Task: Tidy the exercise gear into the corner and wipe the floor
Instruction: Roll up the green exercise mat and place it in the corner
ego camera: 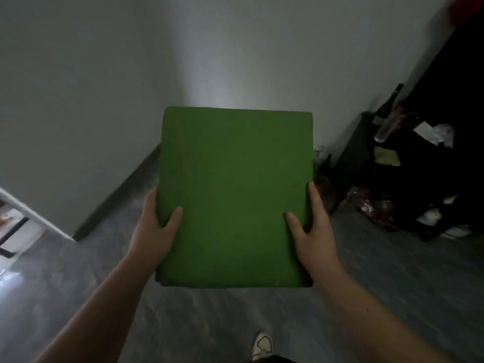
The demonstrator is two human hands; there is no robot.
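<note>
I hold the folded green mat point(234, 195) flat above the floor point(209, 323), facing the room corner, left hand point(154, 226) and right hand point(313, 226) gripping opposite side edges, thumbs on top; it looks light, soft and slightly bendable.

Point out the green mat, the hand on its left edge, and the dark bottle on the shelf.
green mat point(235, 195): head view, middle of its flat face.
left hand point(154, 226): head view, back of the hand gripping the mat's left edge.
dark bottle point(387, 107): head view, on its body below the neck.
</note>
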